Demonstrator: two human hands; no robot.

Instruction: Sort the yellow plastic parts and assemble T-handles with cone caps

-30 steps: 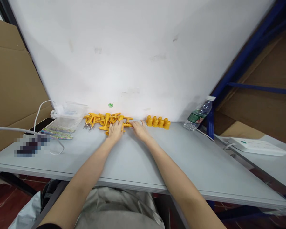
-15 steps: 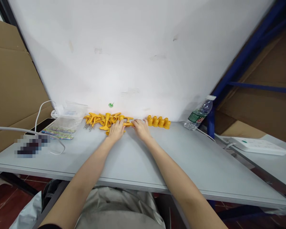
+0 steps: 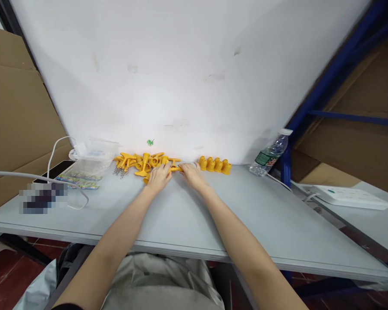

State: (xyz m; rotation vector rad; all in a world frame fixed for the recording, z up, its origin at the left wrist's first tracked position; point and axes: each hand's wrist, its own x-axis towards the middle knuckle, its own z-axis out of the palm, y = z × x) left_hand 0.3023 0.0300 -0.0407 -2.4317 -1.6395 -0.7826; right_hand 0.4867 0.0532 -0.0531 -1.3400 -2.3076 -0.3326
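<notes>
Between my two hands lies a small yellow plastic piece, its ends hidden by my fingers. My left hand is closed on its left end, beside the pile of yellow plastic parts. My right hand grips the other end, fingers bent together. Several small metal springs or screws, too small to tell which, lie at the pile's left edge. To the right of my right hand stand several yellow cup-shaped pieces in neat rows.
A clear plastic bag, a dark phone-like slab and a white cable are on the left. A water bottle leans at the right against a blue frame. A white power strip lies farther right. A white panel rises behind.
Both hands stay in nearly the same place, with small finger shifts around the yellow piece. The pile and the rows of cup-shaped pieces have not moved.
</notes>
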